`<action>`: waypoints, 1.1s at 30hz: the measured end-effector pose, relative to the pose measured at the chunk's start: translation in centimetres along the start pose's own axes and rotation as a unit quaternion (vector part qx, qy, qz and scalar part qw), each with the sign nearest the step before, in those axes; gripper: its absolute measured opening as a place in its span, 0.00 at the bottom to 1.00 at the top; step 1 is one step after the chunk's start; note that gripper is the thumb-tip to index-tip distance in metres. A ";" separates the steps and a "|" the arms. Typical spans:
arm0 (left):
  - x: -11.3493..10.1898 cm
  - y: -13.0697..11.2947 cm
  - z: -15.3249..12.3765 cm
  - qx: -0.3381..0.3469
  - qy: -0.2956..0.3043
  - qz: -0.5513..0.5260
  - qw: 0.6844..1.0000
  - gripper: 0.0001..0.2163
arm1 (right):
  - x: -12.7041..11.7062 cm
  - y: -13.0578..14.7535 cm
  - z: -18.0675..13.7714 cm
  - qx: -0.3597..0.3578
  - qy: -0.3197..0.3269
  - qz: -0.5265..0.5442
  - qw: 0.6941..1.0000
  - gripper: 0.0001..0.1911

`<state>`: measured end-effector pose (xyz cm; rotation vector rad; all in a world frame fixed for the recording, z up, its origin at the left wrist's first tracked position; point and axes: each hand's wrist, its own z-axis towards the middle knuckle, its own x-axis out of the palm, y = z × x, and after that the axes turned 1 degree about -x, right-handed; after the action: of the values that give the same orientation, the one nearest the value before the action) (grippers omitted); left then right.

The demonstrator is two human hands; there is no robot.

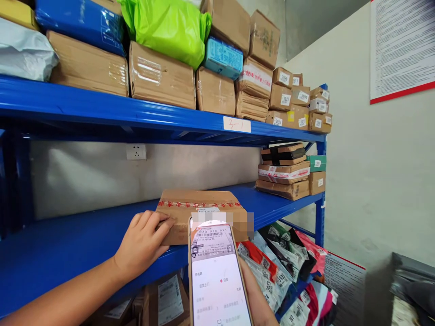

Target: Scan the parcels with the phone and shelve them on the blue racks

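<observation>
A flat cardboard box [197,197] with red-printed tape and a label lies on the blue middle shelf. My left hand [142,240] grips its left end, with fingers over the top edge. In front of the box, my right hand [255,294] holds a smartphone [217,276] upright, its thumb side mostly hidden behind the phone. On the screen a camera view of a barcode label shows above a form. The phone and a blurred patch cover part of the box's front and label.
Above, the upper shelf [163,113] bears several cartons and a green bag [166,27]. Stacked boxes [283,172] stand at the middle shelf's right end. Below are labelled parcel bags [272,276] and a carton [168,301]. A wall notice [403,45] hangs at right.
</observation>
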<state>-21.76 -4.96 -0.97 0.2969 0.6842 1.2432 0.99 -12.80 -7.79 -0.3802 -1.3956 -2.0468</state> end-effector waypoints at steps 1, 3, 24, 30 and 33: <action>0.0 0.0 0.0 -0.001 -0.001 -0.002 1.000 0.26 | -0.3 -0.1 0.2 -0.001 -0.009 0.003 1.000 0.34; 0.1 0.0 0.0 -0.003 -0.001 -0.005 1.000 0.27 | -0.8 -0.3 0.3 -0.005 -0.018 0.004 1.000 0.30; -0.4 0.3 -0.1 0.018 0.017 0.024 0.999 0.24 | 1.1 2.5 -3.1 0.038 0.107 0.094 0.989 0.71; -0.4 0.2 0.0 0.023 0.021 0.033 0.999 0.22 | -0.6 2.1 -4.0 0.033 0.086 0.087 0.992 0.64; -0.5 0.2 0.0 0.025 0.027 0.033 0.999 0.21 | -2.2 1.8 -4.3 0.019 0.032 0.047 0.998 0.60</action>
<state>-21.97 -5.35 -0.70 0.3316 0.7580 1.3025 4.26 -16.47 -9.36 -0.3554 -1.3513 -1.9367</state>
